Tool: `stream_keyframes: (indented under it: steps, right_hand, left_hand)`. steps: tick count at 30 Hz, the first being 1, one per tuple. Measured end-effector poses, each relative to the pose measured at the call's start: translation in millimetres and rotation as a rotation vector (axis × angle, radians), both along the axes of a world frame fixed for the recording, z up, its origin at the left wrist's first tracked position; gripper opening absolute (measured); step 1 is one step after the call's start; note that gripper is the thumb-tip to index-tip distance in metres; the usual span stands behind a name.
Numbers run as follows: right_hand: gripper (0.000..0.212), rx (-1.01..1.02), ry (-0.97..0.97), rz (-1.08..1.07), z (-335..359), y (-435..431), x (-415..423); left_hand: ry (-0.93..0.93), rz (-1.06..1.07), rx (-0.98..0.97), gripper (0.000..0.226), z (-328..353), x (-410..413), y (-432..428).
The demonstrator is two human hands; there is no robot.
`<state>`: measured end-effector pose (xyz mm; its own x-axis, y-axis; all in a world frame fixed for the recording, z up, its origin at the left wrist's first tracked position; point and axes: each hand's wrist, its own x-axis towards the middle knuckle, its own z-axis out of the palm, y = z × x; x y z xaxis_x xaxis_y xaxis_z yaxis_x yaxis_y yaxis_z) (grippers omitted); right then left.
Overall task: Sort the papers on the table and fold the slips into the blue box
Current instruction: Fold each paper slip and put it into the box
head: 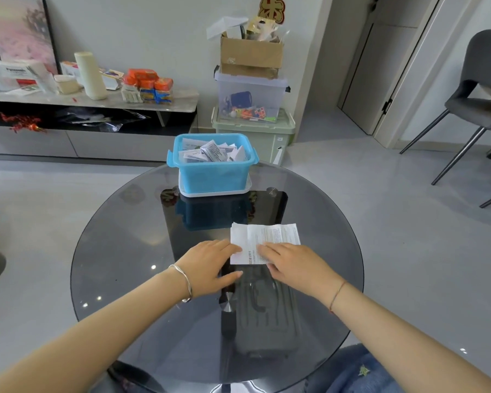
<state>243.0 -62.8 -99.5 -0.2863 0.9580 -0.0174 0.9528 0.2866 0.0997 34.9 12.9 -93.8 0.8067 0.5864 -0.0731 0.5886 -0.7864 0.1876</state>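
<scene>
Our two forearms reach in from the near edge over the round smoked-glass table [119,236], a silver bangle [182,282] on the left wrist, and in this single head view both hands meet at a printed paper slip [267,236] lying flat near the table's middle. Our left hand [210,265] has its fingers nearly straight, the tips touching the slip's left edge and the thumb stretched out on the glass. Our right hand [292,265] lies flat, fingers together, pressing the slip's near part down; neither hand pinches anything. The slip is creased into panels, with one flap turned toward us (its print runs sideways there). We judge it very light, thin and limp, a sheet that takes a crease readily but skates on glass, so one hand should pin it while the other lifts. The free far-right corner looks the easiest spot to catch with a fingertip. The blue box [214,177] stands well apart at the far side on a white tray [216,194], already holding folded slips [210,151].
</scene>
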Motion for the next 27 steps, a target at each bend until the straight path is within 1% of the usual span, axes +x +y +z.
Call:
stream_keyframes:
  steps: [2,3,4,5,7,8,9,10,11,12,14,17,19,21,23,25,26,27]
  right_hand:
    - [0.044,0.046,-0.016,-0.025,-0.1,2.1,0.6]
    - [0.042,0.077,0.077,-0.076,0.1,2.5,3.2]
    - [0.038,0.132,0.251,-0.149,0.8,1.9,6.4]
    - [0.034,0.173,0.479,-0.243,1.3,0.6,9.8]
    - [0.026,0.206,1.022,-0.4,7.5,-1.0,13.4]
    - [0.026,0.184,1.281,-0.462,11.4,-2.1,14.2]
    - [0.026,0.122,1.5,-0.514,15.2,-3.0,14.8]
    - [0.026,0.035,1.669,-0.548,18.3,-3.7,15.2]
    - [0.026,-0.057,1.794,-0.566,19.9,-4.4,15.9]
    - [0.026,-0.14,1.873,-0.577,19.6,-5.1,16.7]
    - [0.026,-0.247,1.95,-0.62,14.4,-6.4,17.3]
    - [0.025,-0.318,1.906,-0.664,3.1,-7.5,16.3]
    - [0.024,-0.324,1.77,-0.672,-0.9,-9.6,14.1]
    - [0.022,-0.212,1.511,-0.693,-3.5,-11.5,17.0]
    - [0.025,-0.014,1.166,-0.636,-3.9,-16.0,27.6]
    - [0.039,0.096,0.814,-0.445,-1.9,-22.6,40.3]
    - [0.043,0.1,0.686,-0.337,-1.6,-25.9,45.0]
    - [0.043,0.082,0.602,-0.254,-1.2,-29.0,47.4]
  left_hand:
    - [-0.101,0.035,-0.048,0.067,-3.2,1.4,4.2]
    - [-0.203,0.052,-0.066,0.076,-4.4,2.0,5.5]
    - [-0.315,0.064,-0.066,0.083,-4.5,2.7,5.8]
    - [-0.401,0.069,-0.041,0.087,-4.0,3.3,5.4]
    - [-0.473,0.055,0.048,0.092,-2.3,3.1,4.7]
    - [-0.465,0.025,0.095,0.094,-2.4,2.8,4.2]
    - [-0.428,-0.017,0.147,0.096,-1.8,2.6,3.5]
    - [-0.369,-0.059,0.204,0.098,-3.4,2.8,3.8]
    - [-0.308,-0.092,0.253,0.099,-5.8,3.8,3.6]
    - [-0.256,-0.113,0.28,0.099,-8.8,5.6,3.2]
    - [-0.212,-0.136,0.269,0.096,-13.0,10.6,2.0]
    - [-0.183,-0.163,0.193,0.08,-19.2,18.8,-2.0]
    - [-0.147,-0.196,0.14,0.067,-22.8,22.5,-5.2]
    - [-0.041,-0.195,0.099,0.059,-26.1,24.3,-7.5]
    - [0.05,-0.194,0.115,0.057,-23.3,25.6,-9.9]
    - [0.076,-0.208,0.139,0.055,-20.9,27.2,-10.7]
    - [0.079,-0.207,0.134,0.054,-20.2,28.0,-10.3]
    - [0.074,-0.201,0.121,0.054,-20.0,28.5,-9.6]
